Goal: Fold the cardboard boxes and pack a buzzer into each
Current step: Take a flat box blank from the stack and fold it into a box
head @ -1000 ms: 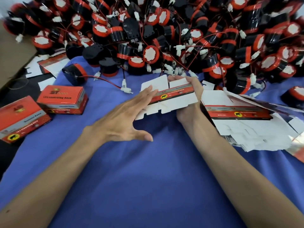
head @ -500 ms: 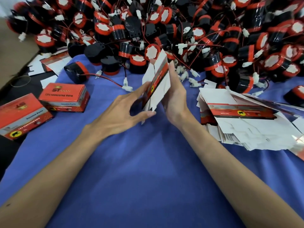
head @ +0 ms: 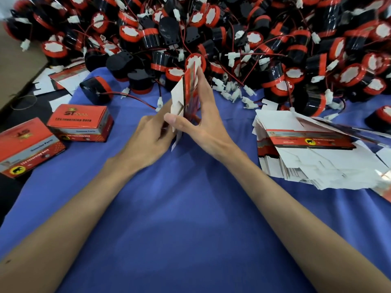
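A second earlier the flat box (head: 186,96) had lain broadside across the person's fingers, its red printed band running left to right. Half a second later it was tipping up. At this moment it stood almost edge-on to the camera, held above the blue cloth (head: 190,218) just in front of the heap of buzzers (head: 243,39). The turn suggested the folding had only begun. The card was still flat, no side stood open and no buzzer was in it, so this box had nearly all its steps left.

Its long axis ran away from the person and upward. The top end pointed into the heap and the bottom end pointed down toward the cloth between the two wrists. White flaps showed on its left side, with the red print just right of them.

The right hand (head: 203,123) pinched the card. Its thumb lay on the near left side and its long fingers stretched straight up the right face, almost to the top. The left hand (head: 152,136) had its fingers curled in at the lower left edge and seemed to grip the bottom flaps, though blur hid exactly how.

Two closed boxes (head: 78,123) sat well to the left. A stack of unfolded card (head: 306,149) lay to the right, and one loose buzzer (head: 96,89) lay on its side at the heap's near left edge.
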`<state>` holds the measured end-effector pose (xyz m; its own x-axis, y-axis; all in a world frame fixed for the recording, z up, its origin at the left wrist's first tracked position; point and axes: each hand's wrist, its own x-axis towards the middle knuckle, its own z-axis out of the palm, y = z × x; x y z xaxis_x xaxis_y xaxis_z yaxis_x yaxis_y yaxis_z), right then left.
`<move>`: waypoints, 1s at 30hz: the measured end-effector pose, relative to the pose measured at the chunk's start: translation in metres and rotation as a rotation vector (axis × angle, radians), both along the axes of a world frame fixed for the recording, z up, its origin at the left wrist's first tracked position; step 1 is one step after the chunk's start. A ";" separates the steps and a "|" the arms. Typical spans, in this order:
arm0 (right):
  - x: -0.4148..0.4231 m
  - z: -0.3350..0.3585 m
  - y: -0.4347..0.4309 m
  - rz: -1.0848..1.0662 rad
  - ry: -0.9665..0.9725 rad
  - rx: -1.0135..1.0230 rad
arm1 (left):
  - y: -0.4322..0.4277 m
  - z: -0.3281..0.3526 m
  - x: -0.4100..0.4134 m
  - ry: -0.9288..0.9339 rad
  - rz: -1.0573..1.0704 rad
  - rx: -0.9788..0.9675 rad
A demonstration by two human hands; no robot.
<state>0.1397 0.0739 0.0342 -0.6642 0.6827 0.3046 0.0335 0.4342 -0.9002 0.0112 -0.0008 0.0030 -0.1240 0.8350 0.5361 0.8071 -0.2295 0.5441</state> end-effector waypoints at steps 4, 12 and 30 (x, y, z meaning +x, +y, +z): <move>0.001 -0.001 0.004 -0.056 -0.043 0.034 | 0.002 0.000 0.001 0.027 0.060 -0.042; 0.001 -0.005 0.004 -0.093 -0.100 0.112 | 0.002 0.000 0.001 -0.024 0.103 -0.017; -0.009 0.009 0.009 -0.172 -0.084 0.020 | 0.005 -0.002 -0.003 0.010 0.193 0.093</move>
<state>0.1310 0.0831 0.0428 -0.5616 0.7829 0.2677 0.1834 0.4333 -0.8824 0.0079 0.0045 0.0006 -0.2707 0.7433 0.6117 0.8463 -0.1192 0.5192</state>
